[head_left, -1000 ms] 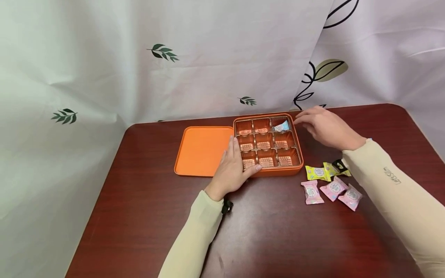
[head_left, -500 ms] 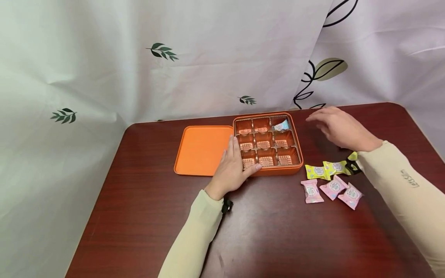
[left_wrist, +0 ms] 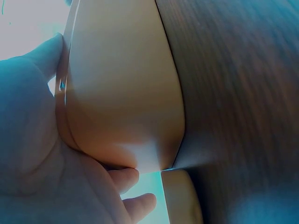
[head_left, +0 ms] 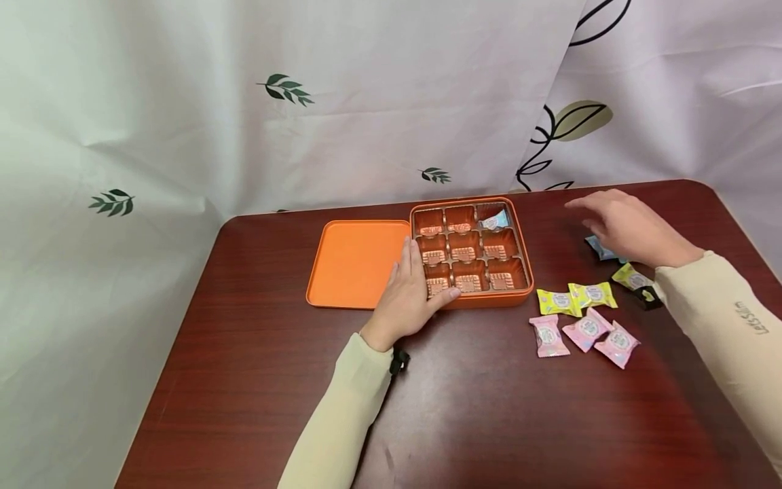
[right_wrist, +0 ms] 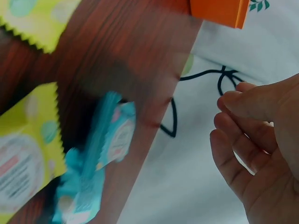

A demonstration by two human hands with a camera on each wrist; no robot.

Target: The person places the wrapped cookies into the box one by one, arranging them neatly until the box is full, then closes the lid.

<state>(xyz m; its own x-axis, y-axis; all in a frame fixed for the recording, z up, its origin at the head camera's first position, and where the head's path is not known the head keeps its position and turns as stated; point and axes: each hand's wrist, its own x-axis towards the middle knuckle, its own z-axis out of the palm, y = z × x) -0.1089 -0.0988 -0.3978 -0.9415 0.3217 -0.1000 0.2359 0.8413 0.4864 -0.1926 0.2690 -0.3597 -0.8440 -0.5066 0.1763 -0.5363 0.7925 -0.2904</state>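
My left hand [head_left: 403, 299] lies along the near left corner of an orange candy box [head_left: 497, 300], fingers straight down its left side and thumb at the front rim. The left wrist view has the palm [left_wrist: 37, 149] against the box wall [left_wrist: 121, 84]. Inside, a tray of small compartments holds one blue-wrapped candy [head_left: 493, 221] in the far right compartment. To the right of the box, my right hand [head_left: 632, 227] hovers with loosely bent fingers and nothing between them. Blue-wrapped candies [right_wrist: 121, 133] lie below it, partly hidden by the hand in the head view.
An orange lid [head_left: 354, 265] lies flat, left of the box. Several yellow candies [head_left: 592, 295] and pink candies [head_left: 548, 336] are on the dark red table [head_left: 489, 407], right of the box. A patterned white cloth [head_left: 366, 136] hangs behind the table.
My right hand has moved rightward from beside the box's far right corner to over the blue candies, uncovering part of one and a third yellow candy. The left hand has stayed put.
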